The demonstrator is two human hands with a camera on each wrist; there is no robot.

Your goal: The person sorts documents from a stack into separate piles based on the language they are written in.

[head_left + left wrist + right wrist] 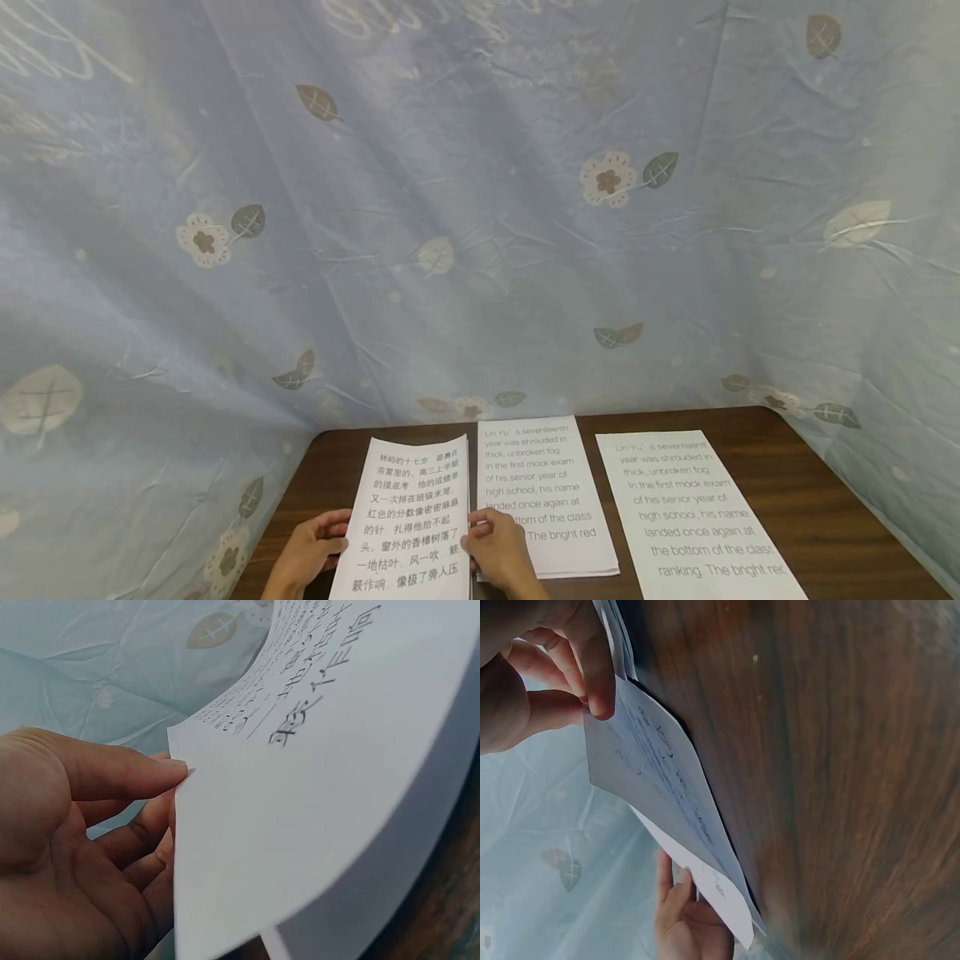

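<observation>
A few sheets of paper printed with Chinese text (pixel 408 517) stand slightly raised and bowed at the left of the table. My left hand (pixel 307 550) pinches their left edge, thumb on the printed face and fingers behind, as the left wrist view shows on the paper (pixel 300 817). On the opposite long edge, my right hand (pixel 501 546) pinches the sheets between thumb and fingers. The right wrist view has the underside of a sheet (pixel 649 750) curving away from the wood, with the left hand (pixel 690 926) beyond it.
Just right of the held sheets lies a stack of English-printed paper (pixel 536 475). Another English-printed sheet (pixel 690 508) lies farther right. Both are on the dark wooden table (pixel 832 533). A pale blue curtain with leaf and flower prints (pixel 510 292) hangs around the table.
</observation>
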